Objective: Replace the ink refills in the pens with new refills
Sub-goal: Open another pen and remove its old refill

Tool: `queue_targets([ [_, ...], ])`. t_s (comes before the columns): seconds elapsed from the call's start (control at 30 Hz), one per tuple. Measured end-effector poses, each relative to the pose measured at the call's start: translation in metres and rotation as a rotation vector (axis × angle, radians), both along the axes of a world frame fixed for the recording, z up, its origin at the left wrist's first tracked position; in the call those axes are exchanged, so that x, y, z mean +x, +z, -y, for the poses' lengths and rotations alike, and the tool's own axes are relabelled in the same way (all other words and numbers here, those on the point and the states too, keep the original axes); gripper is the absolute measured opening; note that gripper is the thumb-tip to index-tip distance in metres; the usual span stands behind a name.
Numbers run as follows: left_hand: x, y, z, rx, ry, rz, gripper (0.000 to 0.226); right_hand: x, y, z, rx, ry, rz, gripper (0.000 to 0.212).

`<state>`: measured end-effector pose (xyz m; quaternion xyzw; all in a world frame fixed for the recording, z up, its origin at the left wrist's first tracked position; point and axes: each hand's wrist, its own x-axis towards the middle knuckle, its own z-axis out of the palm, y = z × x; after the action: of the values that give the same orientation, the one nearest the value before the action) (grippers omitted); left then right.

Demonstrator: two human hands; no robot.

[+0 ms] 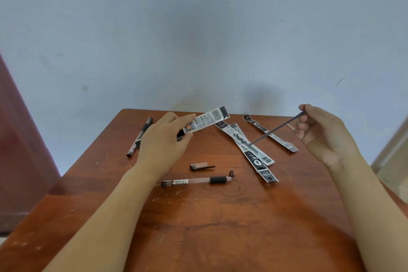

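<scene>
The wrapper (205, 121) is pinched by the left hand (163, 141); the refill (276, 129) is clamped endwise between fingers of the right hand (320, 132), likely destined for the opened barrel (194, 181).

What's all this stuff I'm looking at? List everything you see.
flat black-and-white refill packets: three, on the table right of centre, two overlapping
printed white refill packet: one, above the table, in the left hand
thin dark ink refill: one, slanting over the packets, in the right hand
capped clear plastic pen: one, black-trimmed, table's far left
open clear pen barrel: one, black sleeve, table centre
clear pen cap: one, black clip, behind the barrel
small metal pen tip: one, silver, beside the barrel's sleeve end
reddish-brown wooden table: one
pale blue wall: one, behind
left hand: pinches the printed packet
right hand: pinches the refill's end
</scene>
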<state>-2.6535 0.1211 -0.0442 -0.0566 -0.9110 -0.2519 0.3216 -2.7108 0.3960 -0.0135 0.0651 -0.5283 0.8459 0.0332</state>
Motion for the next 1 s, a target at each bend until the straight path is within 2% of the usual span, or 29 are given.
queue_targets([
  [0.13, 0.003, 0.001, -0.005, 0.026, -0.079, -0.029, 0.042, 0.003, 0.0, 0.007, -0.014, 0.011, 0.015, 0.044],
  [0.23, 0.004, -0.003, -0.012, -0.037, -0.18, -0.048, 0.042, 0.008, 0.001, 0.017, 0.009, 0.045, 0.032, 0.032],
  [0.33, 0.004, -0.007, -0.018, -0.116, -0.235, -0.057, 0.042, 0.012, -0.002, 0.027, 0.117, 0.097, 0.012, 0.025],
  [0.63, 0.002, -0.008, -0.022, -0.158, -0.248, -0.084, 0.041, 0.021, -0.008, 0.04, 0.558, 0.228, -0.035, 0.012],
  [0.83, 0.001, -0.01, -0.022, -0.186, -0.237, -0.073, 0.044, 0.022, -0.009, 0.043, 0.579, 0.202, -0.021, 0.019],
  [1.0, -0.002, -0.012, -0.02, -0.227, -0.184, -0.147, 0.044, 0.022, -0.009, 0.043, 0.574, 0.112, -0.021, 0.021],
])
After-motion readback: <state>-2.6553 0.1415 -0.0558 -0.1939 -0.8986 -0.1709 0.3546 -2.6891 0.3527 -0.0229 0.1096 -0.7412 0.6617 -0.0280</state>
